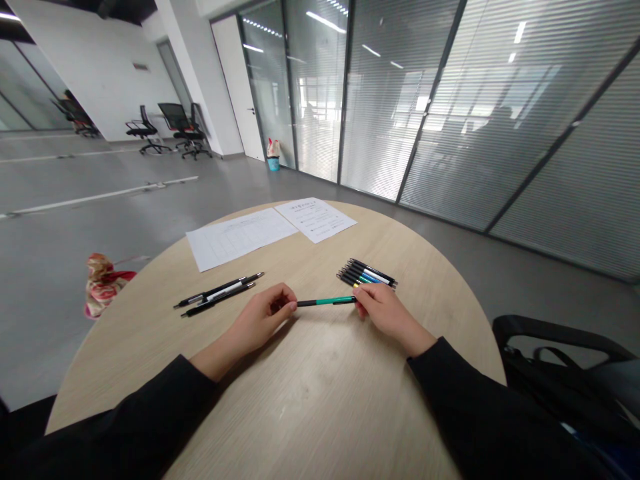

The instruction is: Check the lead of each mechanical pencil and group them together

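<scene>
Both hands hold one green and black pen [326, 301] level just above the round wooden table [310, 393]. My left hand [263, 320] pinches its left end with curled fingers. My right hand [383, 310] grips its right end, fingers closed. Just behind the right hand lies a bunch of several pens [367, 274] side by side. Two black pens [220, 293] lie to the left of my left hand.
Two printed sheets [240, 237] [316, 218] lie at the table's far edge. A dark chair with a bag [560, 373] stands at the right. A red patterned bag [103, 283] sits on the floor at left. Office chairs [173, 130] and glass partitions stand beyond.
</scene>
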Motion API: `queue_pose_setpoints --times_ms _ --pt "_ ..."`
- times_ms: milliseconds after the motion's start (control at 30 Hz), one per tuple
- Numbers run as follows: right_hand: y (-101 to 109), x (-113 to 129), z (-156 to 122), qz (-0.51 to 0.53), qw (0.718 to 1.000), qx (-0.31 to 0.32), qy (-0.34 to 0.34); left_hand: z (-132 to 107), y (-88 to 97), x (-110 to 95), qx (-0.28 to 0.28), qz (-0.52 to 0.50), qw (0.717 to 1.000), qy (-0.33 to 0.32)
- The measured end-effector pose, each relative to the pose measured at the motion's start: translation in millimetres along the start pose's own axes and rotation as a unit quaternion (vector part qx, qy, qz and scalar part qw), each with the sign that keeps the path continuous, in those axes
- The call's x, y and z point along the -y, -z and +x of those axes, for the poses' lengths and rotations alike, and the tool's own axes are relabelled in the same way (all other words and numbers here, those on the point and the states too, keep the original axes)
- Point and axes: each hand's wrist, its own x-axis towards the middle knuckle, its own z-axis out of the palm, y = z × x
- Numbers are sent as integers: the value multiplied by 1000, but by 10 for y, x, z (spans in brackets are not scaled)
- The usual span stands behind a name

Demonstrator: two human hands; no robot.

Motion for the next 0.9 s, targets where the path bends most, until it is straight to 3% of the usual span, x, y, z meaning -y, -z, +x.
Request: queue_pose_setpoints --times_ms 400,900 --pt "-15 11 -5 -24 1000 -3 18 1 -15 12 2 -8 1000 -15" --pt "-19 31 -27 21 999 11 28 6 -4 35 15 -11 1000 8"
